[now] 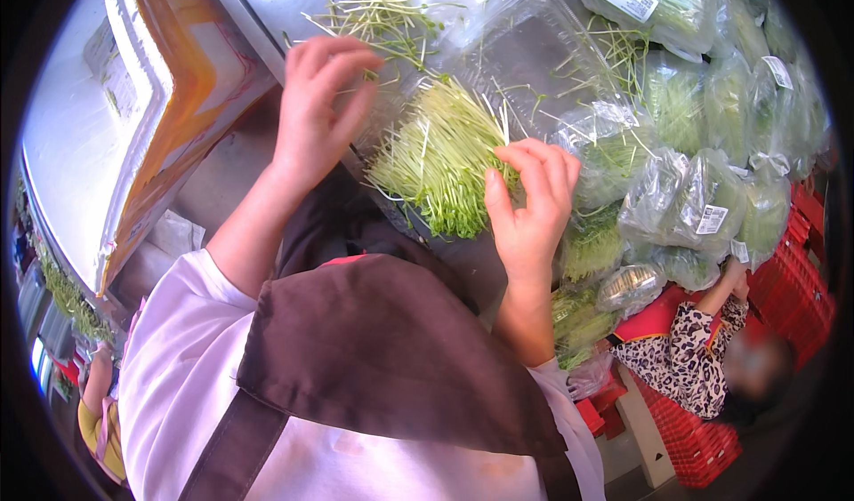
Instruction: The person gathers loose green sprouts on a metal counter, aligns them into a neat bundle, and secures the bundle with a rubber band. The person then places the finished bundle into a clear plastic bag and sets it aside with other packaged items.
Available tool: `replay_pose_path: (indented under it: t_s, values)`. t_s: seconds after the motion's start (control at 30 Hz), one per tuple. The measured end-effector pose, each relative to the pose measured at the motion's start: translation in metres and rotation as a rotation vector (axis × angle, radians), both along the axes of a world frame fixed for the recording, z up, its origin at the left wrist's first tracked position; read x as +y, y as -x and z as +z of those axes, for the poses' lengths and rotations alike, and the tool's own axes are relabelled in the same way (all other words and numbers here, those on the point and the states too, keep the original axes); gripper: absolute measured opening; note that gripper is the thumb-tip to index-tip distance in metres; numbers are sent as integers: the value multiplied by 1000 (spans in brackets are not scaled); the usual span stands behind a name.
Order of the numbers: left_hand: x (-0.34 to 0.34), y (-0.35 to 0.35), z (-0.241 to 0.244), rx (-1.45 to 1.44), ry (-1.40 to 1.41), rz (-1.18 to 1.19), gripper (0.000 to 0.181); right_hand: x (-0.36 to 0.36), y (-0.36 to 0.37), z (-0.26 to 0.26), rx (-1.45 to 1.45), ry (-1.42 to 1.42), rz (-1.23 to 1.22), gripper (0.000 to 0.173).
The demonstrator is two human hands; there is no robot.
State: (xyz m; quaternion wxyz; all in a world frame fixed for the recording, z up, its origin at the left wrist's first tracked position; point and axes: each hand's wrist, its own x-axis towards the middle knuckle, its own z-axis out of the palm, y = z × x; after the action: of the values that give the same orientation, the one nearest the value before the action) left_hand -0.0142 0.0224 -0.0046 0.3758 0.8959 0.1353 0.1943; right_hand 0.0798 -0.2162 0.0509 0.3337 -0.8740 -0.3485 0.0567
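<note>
A thick bunch of pea sprouts [447, 154], pale stems with green leafy tips, lies before me at the edge of the metal table. My right hand [534, 187] is at the bunch's right side, thumb and fingers spread, fingertips against the stems. To the upper left of the bunch is my left hand [327, 101], blurred, with curled fingers and a gap by the thumb. A small green bit shows at its fingertips; whether it is pinched is unclear. Loose sprouts [383, 17] are scattered just beyond that hand. Behind the bunch lies a clear plastic tray [534, 54].
Several filled plastic bags of greens [680, 101], some labelled, crowd the right side. A taped foam box [153, 87] stands at left. Red crates [687, 427] and a person in a leopard-print sleeve [694, 354] are at lower right. Another person's arm [99, 374] shows far left.
</note>
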Motion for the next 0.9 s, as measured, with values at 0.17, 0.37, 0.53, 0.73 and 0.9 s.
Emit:
replay_pose_path:
  t_s: [0.17, 0.37, 0.53, 0.73, 0.9]
  values:
    - [-19, 15, 4, 32, 130, -136, 25, 4, 18, -3, 16, 55, 23, 29]
    - [-29, 19, 4, 51, 161, -239, 34, 12, 23, -4, -15, 64, 33, 30]
    - [-27, 3, 8, 49, 142, -347, 33, 14, 24, -3, 17, 87, 76, 27]
    - [-11, -7, 11, 121, 173, -469, 20, 2, 22, -13, -23, 85, -2, 24]
    - [-5, -11, 13, 124, 168, -525, 16, 3, 16, -16, 1, 81, -37, 20]
